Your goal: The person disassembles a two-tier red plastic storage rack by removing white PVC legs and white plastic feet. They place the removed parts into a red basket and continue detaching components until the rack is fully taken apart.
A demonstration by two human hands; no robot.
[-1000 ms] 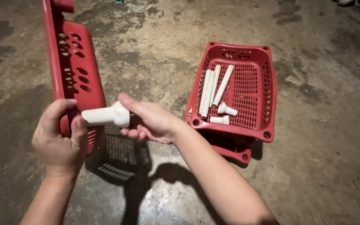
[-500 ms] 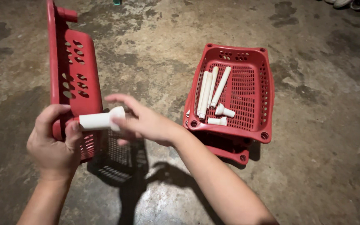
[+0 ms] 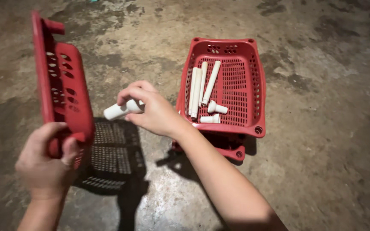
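Two hands work: the left hand (image 3: 43, 160) clasps an upright red tray (image 3: 61, 94); the right hand (image 3: 153, 109), just right of it, pinches a white peg (image 3: 120, 110), its long axis pointing left toward the tray.

Dim scene, single hard light source from above and slightly ahead.

Sharp perforated shadow falls on the concrete floor (image 3: 322, 141) directly below the left hand (image 3: 43, 160) gripping the red tray (image 3: 61, 94); arm shadow beneath the right hand (image 3: 155, 112). Corners darken; slight motion blur on the hands; wet floor patch glares faintly.
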